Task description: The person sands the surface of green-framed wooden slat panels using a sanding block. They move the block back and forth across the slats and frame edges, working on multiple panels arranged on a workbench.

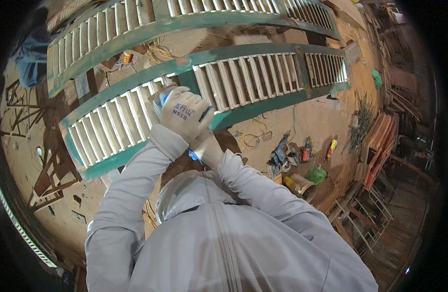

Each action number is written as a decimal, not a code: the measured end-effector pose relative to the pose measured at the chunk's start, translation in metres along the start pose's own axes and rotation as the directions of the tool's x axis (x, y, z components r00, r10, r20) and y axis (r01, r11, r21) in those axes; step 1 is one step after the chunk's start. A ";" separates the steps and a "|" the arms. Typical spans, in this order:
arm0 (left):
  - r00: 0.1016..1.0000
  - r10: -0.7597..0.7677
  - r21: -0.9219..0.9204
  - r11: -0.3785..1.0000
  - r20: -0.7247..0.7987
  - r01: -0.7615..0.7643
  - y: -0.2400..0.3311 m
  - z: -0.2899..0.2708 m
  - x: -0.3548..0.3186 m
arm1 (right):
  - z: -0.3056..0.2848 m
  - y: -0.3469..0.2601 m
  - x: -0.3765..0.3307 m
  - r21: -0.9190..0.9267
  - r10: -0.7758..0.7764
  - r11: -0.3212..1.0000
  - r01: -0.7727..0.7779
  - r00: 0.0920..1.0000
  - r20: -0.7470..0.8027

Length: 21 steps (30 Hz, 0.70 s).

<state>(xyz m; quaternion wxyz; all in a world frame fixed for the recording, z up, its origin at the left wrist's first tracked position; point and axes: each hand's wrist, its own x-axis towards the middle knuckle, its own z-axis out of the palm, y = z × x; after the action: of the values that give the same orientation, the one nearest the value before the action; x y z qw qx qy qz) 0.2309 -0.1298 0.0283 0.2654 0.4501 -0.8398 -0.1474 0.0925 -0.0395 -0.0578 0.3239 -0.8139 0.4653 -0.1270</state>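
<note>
Bright middle, dim right side, pale glare on white slats (107, 125); bent straight edges, black rounded corners

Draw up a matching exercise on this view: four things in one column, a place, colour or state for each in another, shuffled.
Column one:
1. Left hand
2. Nearer panel
3. Plastic bag
4. Top

Column two:
A. Green, in the picture's right half
B. Grey, worn by the person
C. Gloved, over the slats
D. Long, green-framed

Pairs: 1-C, 2-D, 3-A, 4-B
</note>
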 end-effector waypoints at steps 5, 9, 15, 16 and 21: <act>0.998 -0.067 -0.135 0.988 0.015 0.068 0.035 0.017 -0.022 | -0.009 0.013 -0.054 -0.116 -0.021 0.993 0.035 0.992 0.126; 0.996 -0.033 -0.245 0.968 0.079 0.051 0.080 0.036 -0.039 | -0.024 0.021 -0.135 -0.058 0.219 0.976 -0.211 0.951 0.217; 0.993 -0.096 -0.210 0.972 0.071 0.109 0.081 0.037 -0.038 | -0.069 0.017 -0.102 -0.062 0.388 0.918 -0.392 0.853 0.348; 0.993 -0.117 -0.210 0.970 0.028 0.120 0.081 0.037 -0.037 | -0.087 0.011 -0.086 -0.046 0.422 0.893 -0.447 0.800 0.427; 0.990 -0.136 -0.243 0.963 -0.049 0.120 0.083 0.039 -0.044 | -0.111 0.022 -0.075 -0.018 0.291 0.947 -0.321 0.834 0.468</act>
<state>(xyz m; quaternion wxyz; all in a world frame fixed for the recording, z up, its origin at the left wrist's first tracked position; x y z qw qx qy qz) 0.1724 -0.0469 0.0233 0.3351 0.4726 -0.7759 -0.2495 -0.0186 -0.0302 0.0194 0.4667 -0.7252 0.4940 0.1109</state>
